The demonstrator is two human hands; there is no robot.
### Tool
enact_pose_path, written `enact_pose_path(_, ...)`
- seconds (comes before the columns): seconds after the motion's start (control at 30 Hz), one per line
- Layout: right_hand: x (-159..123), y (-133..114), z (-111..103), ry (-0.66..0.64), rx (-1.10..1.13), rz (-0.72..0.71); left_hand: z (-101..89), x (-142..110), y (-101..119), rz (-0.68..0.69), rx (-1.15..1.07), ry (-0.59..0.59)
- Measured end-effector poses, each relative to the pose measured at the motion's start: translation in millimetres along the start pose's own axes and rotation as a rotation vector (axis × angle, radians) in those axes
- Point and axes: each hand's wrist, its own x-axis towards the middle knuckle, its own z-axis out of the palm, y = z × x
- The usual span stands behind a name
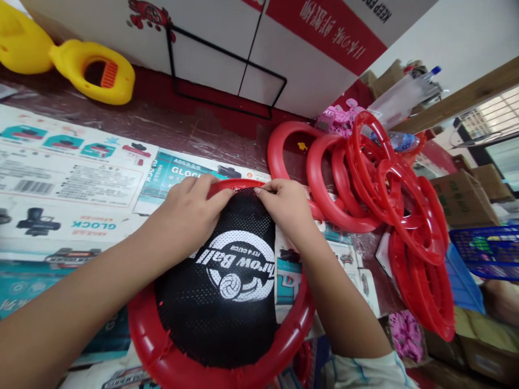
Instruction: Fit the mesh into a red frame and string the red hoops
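Note:
A red plastic ring (286, 346) lies in front of me with a black mesh net (219, 335) stretched partly across it. White "Throw Ball" lettering is printed on the net. At the far rim, my left hand (194, 210) grips the ring, its thumb against the net's edge. Close beside it, my right hand (286, 202) pinches the net's far edge between thumb and finger. A gap shows between the net's right edge and the ring, with printed cardboard visible below. The undersides of both hands are hidden.
Flattened printed cardboard (68, 178) covers the tabletop. Red rings (284, 146) and red plastic frames (421, 216) pile up at the right. A black wire stand (227, 51) is before a white carton (227, 21). Yellow plastic pieces (121, 84) lie at the upper left; a blue basket (486, 251) is far right.

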Motion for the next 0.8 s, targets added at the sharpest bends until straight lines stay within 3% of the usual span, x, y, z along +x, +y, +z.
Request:
enact_pose_path(0.5, 5.8, 0.0, -1.5, 0.003, -0.079, 0.022, 1.0, -1.4, -0.5, -0.001, 0.004, -0.02)
enact_pose_path(0.67, -14.7, 6.2, -5.6, -0.043, -0.015, -0.018, -0.1, -4.6, 0.6, 0.024, 0.034, -0.052)
enact_pose_path(0.8, -34.8, 5.2, -6.0, -0.04, 0.023, -0.029, -6.7, -5.6, -0.5, 0.081, 0.091, -0.157)
